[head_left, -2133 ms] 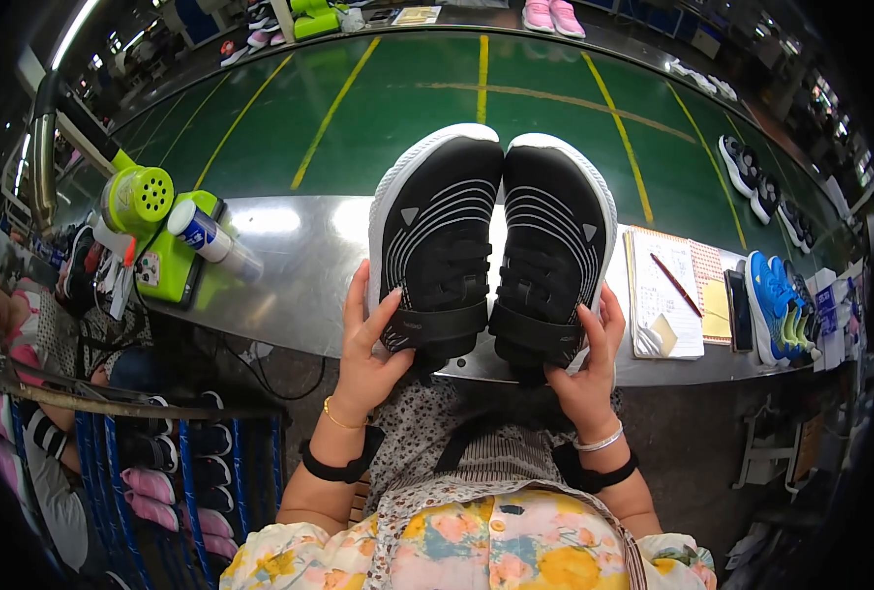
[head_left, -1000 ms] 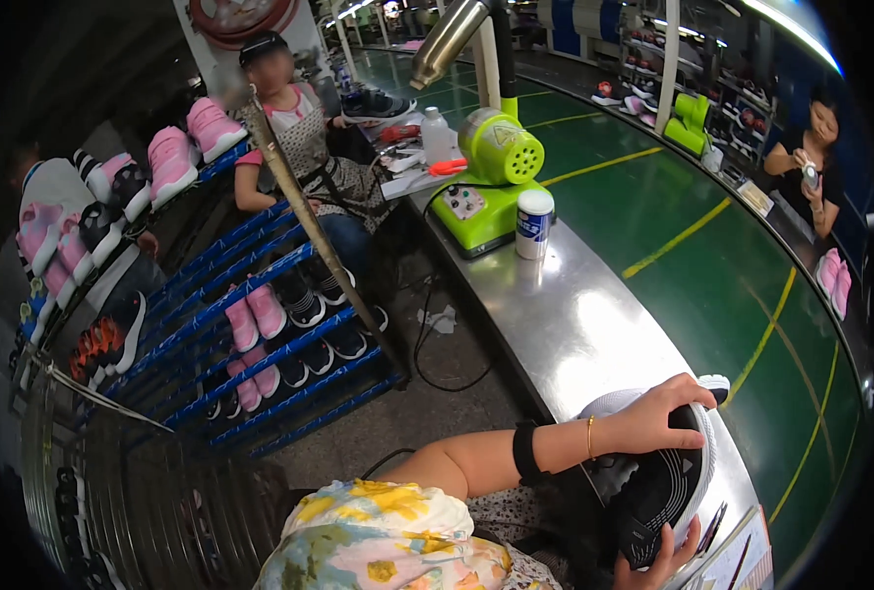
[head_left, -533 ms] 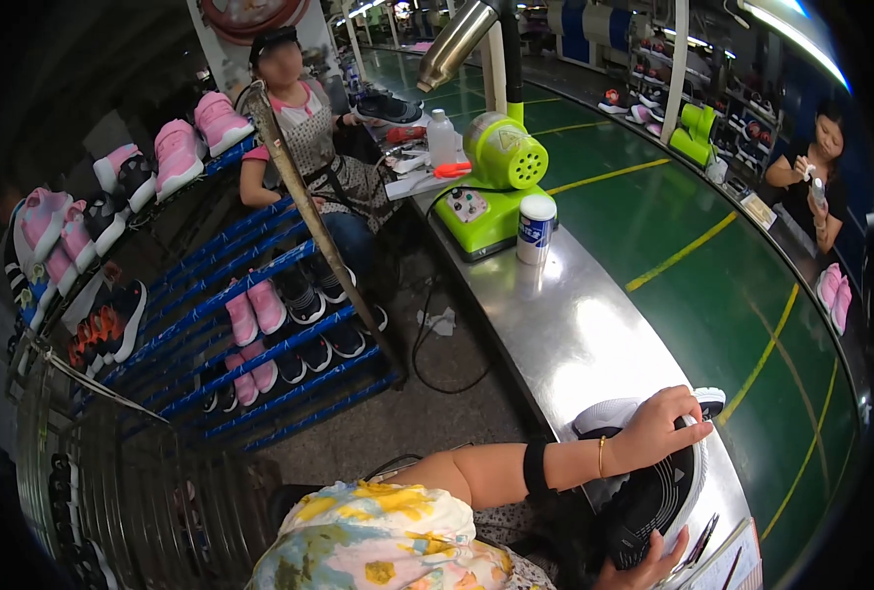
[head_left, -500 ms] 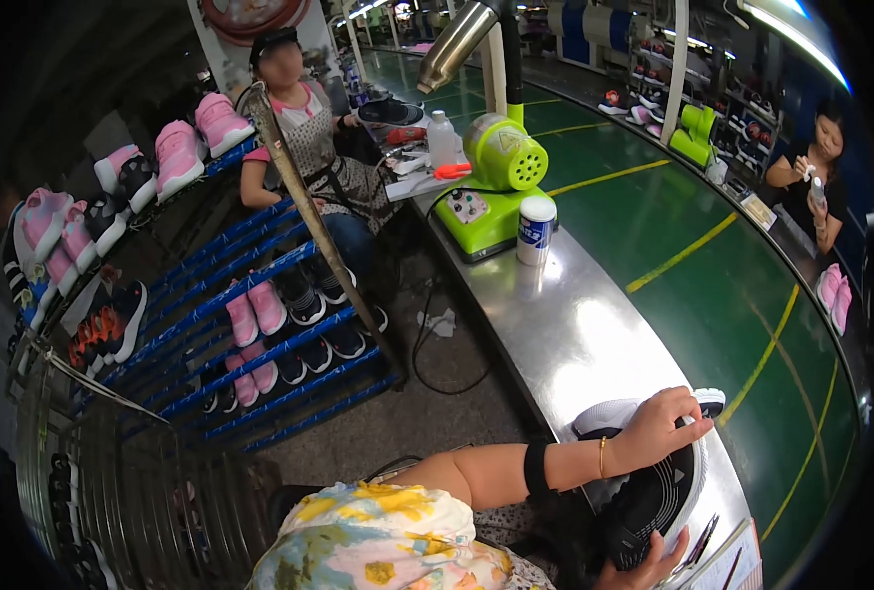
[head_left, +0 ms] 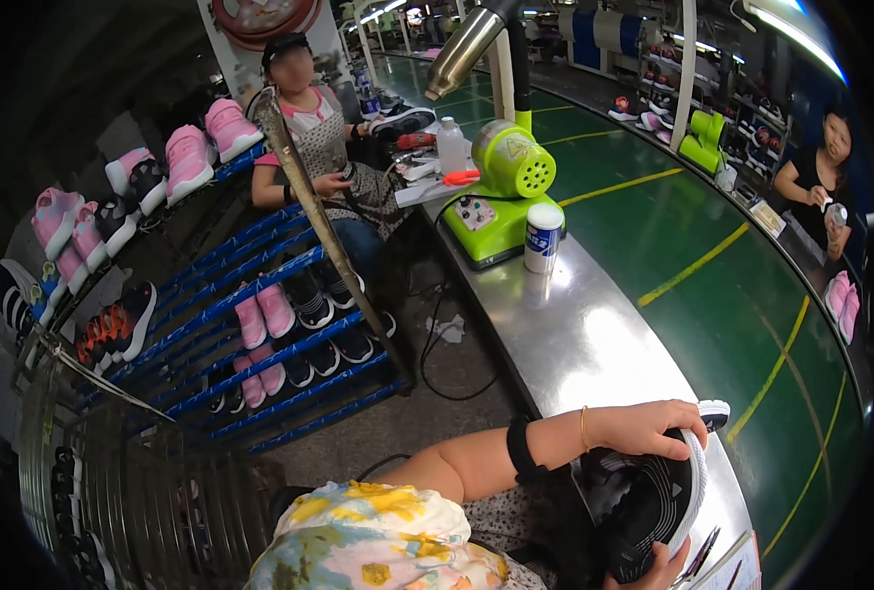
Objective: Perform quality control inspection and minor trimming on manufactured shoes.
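Observation:
A black sneaker [head_left: 645, 506] with thin white lines and a white sole is tilted on its side above the metal bench. My left hand [head_left: 648, 429] is closed over its upper end, with the fingers on the edge of the white sole. At the lower end my right hand [head_left: 659, 570] grips the same sneaker, partly cut off by the picture's lower edge. Just past my left fingers, the white-soled end of another shoe [head_left: 714, 414] shows; the rest of it is hidden.
Pens [head_left: 700, 553] and a notebook [head_left: 742, 565] lie beside my right hand. Farther up the metal bench [head_left: 594, 329] stand a white-and-blue container [head_left: 543, 239] and a green blower machine [head_left: 501, 197]. A blue-barred rack [head_left: 289, 265] with shoes is at left. Co-workers sit at far left and right.
My left hand has shifted from above the shoe opening onto the sole's edge. The sneaker has tipped up, showing more sole edge. The view has swung slightly.

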{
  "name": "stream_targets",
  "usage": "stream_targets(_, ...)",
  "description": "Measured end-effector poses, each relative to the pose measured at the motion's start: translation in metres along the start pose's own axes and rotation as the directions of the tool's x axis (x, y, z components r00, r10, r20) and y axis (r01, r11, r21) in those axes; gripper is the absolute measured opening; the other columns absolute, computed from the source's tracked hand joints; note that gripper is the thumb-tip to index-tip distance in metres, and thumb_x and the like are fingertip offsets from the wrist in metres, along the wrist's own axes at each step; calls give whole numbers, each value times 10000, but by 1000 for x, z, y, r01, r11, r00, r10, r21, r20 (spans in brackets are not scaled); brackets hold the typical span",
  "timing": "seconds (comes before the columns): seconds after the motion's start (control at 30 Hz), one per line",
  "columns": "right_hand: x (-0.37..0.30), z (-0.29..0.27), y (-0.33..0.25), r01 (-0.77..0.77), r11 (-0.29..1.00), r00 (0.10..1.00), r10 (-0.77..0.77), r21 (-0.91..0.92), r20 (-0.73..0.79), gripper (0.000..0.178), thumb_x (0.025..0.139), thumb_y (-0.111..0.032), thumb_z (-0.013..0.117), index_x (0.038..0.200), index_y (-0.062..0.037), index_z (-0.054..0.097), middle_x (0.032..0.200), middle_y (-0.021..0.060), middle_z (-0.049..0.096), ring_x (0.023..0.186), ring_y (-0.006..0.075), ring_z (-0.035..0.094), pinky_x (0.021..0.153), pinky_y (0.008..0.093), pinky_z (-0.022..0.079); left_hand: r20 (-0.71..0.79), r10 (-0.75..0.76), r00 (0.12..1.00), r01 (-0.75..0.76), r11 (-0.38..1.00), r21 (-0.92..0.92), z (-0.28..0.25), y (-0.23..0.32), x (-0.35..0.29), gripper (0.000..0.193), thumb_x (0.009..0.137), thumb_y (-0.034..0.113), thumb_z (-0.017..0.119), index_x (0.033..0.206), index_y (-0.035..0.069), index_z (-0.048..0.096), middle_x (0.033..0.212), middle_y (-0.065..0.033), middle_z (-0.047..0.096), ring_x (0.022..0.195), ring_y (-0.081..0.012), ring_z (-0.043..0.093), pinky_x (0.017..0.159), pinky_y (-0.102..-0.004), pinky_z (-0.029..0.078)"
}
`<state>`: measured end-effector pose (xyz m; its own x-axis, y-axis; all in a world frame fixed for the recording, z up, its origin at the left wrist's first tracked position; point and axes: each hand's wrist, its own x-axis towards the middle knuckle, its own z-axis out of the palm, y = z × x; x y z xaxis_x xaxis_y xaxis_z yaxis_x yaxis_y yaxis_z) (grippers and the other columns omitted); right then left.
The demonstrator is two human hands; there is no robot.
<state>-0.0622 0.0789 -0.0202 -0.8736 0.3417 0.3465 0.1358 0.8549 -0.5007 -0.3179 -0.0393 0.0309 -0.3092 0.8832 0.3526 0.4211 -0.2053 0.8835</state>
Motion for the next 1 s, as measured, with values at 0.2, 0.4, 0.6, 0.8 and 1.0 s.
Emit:
stream_targets(0.2, 2, -4, -1, -75, 996, 997, 76, -57, 5, 657, 566, -62, 780, 1171, -82, 526, 1271, 267, 463, 1201, 432, 409, 1020, 505, 293, -48, -70, 996, 69, 997, -26, 10, 0, 6, 281, 841, 266, 585, 1016, 45, 576, 975, -99, 548, 961, -245, 505, 873, -343, 385)
stream_targets(0.4, -4, 18, 10, 0, 992, 983, -24, -128, -181, 559, 617, -94, 782, 1118, -90, 537, 1226, 268, 498, 1139, 440, 461, 973, 520, 338, -245, 16, 969, 4, 997, 79, 24, -8, 7, 248, 832, 274, 621, 926, 47, 590, 883, -89, 545, 903, -257, 500, 825, -345, 393)
stream_targets(0.6, -5, 24, 14, 62, 989, 968, -92, -135, -233, 517, 646, -113, 784, 1094, -88, 528, 1214, 288, 490, 1117, 453, 462, 952, 539, 335, -349, 74, 934, -38, 993, 111, 32, -12, 9, 269, 828, 313, 638, 854, 51, 585, 838, -84, 557, 866, -262, 506, 812, -342, 396)
stream_targets(0.8, -1, 25, 4, 88, 987, 958, -121, -134, -259, 537, 640, -103, 776, 1112, -96, 519, 1273, 297, 436, 1142, 482, 427, 952, 569, 309, -446, 45, 894, 13, 992, 126, 38, -10, 10, 284, 841, 325, 629, 793, 50, 577, 786, -72, 553, 799, -244, 504, 758, -328, 404)
stream_targets(1.0, -5, 23, 11, 87, 991, 971, -107, -101, -216, 552, 603, -53, 739, 1111, -94, 527, 1278, 293, 437, 1169, 475, 405, 983, 566, 271, -366, -25, 930, 58, 995, 79, 32, -8, 10, 266, 866, 318, 595, 822, 56, 586, 798, -61, 538, 834, -237, 492, 786, -331, 396)
